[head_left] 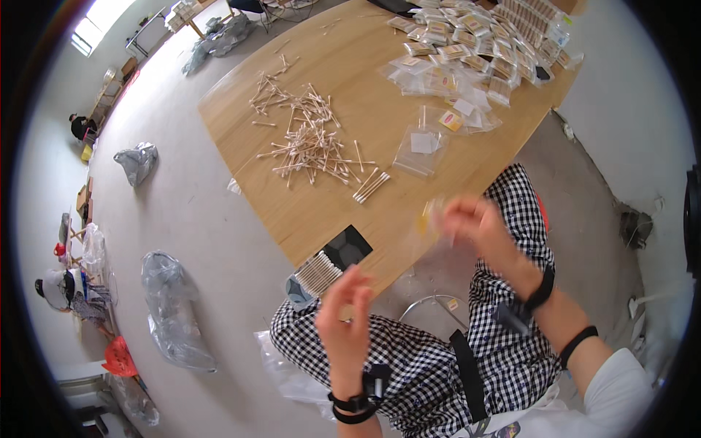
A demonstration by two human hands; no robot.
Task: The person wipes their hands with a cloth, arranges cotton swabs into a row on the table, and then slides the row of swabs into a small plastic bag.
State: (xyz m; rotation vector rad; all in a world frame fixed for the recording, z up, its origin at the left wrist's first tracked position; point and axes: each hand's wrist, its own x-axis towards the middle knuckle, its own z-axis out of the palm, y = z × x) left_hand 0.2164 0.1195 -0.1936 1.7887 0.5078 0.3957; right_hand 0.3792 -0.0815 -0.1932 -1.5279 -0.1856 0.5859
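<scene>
In my right hand [473,221], over the table's near right edge, the fingers are pinched on a small clear plastic bag [423,225] with a yellow patch. Motion blurs both. My left hand [343,314] is loosely curled at the near table corner, its thumb apart from its fingers, and I see nothing held in it. Just beyond its fingertips is an even row of cotton swabs [319,273], beside a flat black block [347,247]. A few swabs [372,185] lie side by side farther up the table, next to a loose heap of swabs [310,150].
Filled swab packets [482,44] are piled at the table's far right, near a clear bottle [559,29]. Flat clear bags [421,150] with cards lie in front of them. Grey plastic bags [171,310] rest on the floor at left. A wall [621,109] stands close on the right.
</scene>
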